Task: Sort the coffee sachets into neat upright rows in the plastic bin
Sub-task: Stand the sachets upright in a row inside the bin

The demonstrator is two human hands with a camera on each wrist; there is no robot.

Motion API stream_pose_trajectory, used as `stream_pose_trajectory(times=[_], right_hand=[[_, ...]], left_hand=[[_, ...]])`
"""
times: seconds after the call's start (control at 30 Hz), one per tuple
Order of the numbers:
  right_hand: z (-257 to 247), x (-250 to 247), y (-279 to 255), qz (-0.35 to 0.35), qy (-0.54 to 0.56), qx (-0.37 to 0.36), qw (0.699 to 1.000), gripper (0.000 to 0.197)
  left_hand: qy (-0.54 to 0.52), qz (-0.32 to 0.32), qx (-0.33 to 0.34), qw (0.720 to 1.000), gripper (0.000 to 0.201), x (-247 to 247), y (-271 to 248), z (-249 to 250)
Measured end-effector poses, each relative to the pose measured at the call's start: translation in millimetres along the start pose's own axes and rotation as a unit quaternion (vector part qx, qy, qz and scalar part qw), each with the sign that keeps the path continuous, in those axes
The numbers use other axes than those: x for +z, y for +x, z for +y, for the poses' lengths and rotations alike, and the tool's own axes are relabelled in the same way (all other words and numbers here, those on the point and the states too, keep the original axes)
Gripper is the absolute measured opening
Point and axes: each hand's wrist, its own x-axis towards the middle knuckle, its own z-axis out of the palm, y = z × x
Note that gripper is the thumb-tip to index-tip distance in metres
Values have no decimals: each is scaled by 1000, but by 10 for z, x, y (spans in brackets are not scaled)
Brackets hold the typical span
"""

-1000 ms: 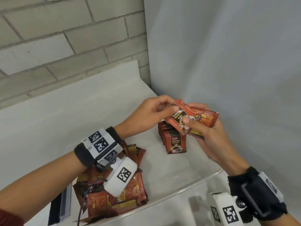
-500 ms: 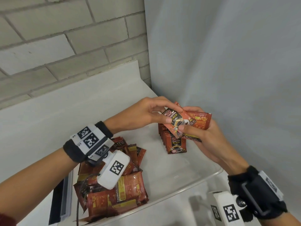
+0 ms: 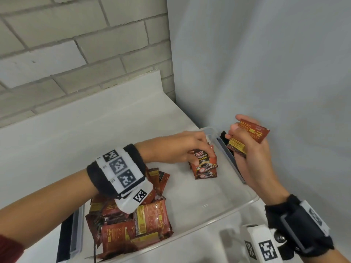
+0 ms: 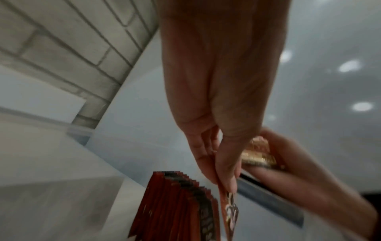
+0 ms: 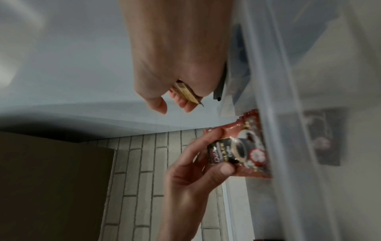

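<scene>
My left hand (image 3: pixel 197 147) pinches one red coffee sachet (image 3: pixel 204 162) by its top edge and holds it upright against the front of the standing row of sachets (image 3: pixel 206 174) at the far right of the clear plastic bin (image 3: pixel 237 207). The left wrist view shows the same sachet (image 4: pixel 230 210) beside the row (image 4: pixel 179 210). My right hand (image 3: pixel 245 141) is outside the bin's right wall and grips a small stack of sachets (image 3: pixel 252 131), also visible as an edge (image 5: pixel 186 93) in the right wrist view. A loose pile of sachets (image 3: pixel 136 224) lies at the bin's near left.
The bin stands on a white counter (image 3: pixel 66 139) in a corner between a brick wall (image 3: pixel 76 44) and a plain grey wall (image 3: pixel 266 63). Dark handle clips sit on the bin's right side (image 3: pixel 228 150) and left side (image 3: pixel 66 238). Bare bin floor (image 3: pixel 199 202) lies between pile and row.
My left hand took one sachet from the stack and lowered it to the front of the standing row. My right hand moved right, outside the bin wall, keeping the remaining sachets.
</scene>
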Motion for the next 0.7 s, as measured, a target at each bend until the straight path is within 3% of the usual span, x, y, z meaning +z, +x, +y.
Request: stream_pose_trajectory(times=[0.13,0.23,0.47,0.7], right_hand=[[-9,-9,-2,1,1,6,1000,23],[-16,-15,-11,4,-22,13,1000,22],[-15,-2,-8,8,-19,13,1000,20],[-13,-13,-7,11,-28,20,999,17]], left_hand=[[72,-67,0,995,39,185,126,10],[121,-79,22,989,39,280,159,25],[236,30,102,966,32,334,176,-77],[260,68,134,954,30,405,213,-128]])
